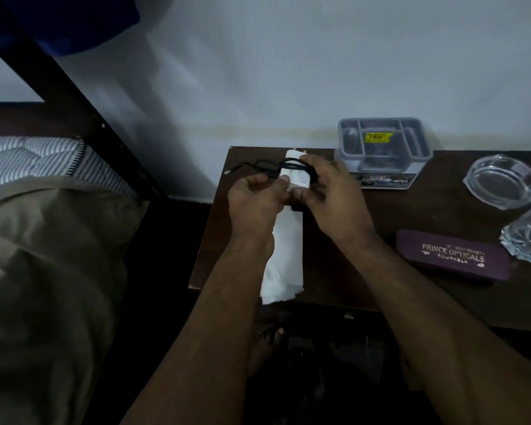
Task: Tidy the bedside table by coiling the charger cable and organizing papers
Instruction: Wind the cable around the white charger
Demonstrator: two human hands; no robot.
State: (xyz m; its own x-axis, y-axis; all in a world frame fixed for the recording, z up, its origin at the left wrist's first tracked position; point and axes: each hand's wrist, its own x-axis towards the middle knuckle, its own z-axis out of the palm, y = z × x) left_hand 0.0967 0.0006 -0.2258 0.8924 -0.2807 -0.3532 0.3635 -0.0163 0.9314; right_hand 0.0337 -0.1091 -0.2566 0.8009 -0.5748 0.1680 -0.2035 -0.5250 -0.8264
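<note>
Charger cable [259,167], black, sits just above centre of the frame, its loose end trailing left over the dark surface [334,240] while its loops wrap a white charger block [298,174] pinched between both hands. At far left lies a bed [43,240] with striped bedding; moving right, the left hand [256,202] closes its thumb and fingers on the block's left side, white papers [284,259] lie on the surface beneath the wrists, and the right hand [331,197] curls shut over the loops. Further right stand a clear lidded box [383,148], a purple glasses case [452,256] and a glass ashtray [503,182] near the right edge.
</note>
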